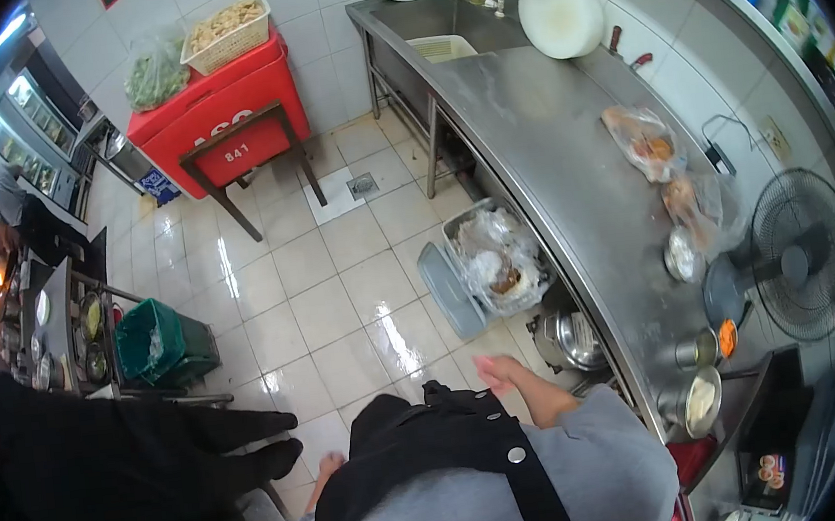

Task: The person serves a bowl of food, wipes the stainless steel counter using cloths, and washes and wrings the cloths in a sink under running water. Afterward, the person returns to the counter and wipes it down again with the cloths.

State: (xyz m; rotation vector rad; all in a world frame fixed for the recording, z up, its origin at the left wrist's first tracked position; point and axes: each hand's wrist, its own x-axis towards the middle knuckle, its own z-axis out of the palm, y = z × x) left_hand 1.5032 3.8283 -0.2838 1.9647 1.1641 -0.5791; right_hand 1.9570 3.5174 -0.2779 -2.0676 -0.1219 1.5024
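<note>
Near the lower middle, my right hand (496, 371) hangs beside the counter, with something pink at its fingers that I cannot make out clearly. Just beyond it are an open bin of plastic bags (503, 262), its grey-blue lid (448, 288) leaning outward, and a steel pot (576, 341) under the counter. My left hand (331, 464) hangs low at the left of my black apron (425, 441), small in view, with its fingers not clearly visible.
A steel counter (546, 138) runs along the right, bearing bagged food (650, 146), bowls and a fan (799, 259). A person in black (144, 448) stands close on the left, near a green bin (164, 340). Farther left, another person (15, 204) stands. A red box (222, 113) stands ahead.
</note>
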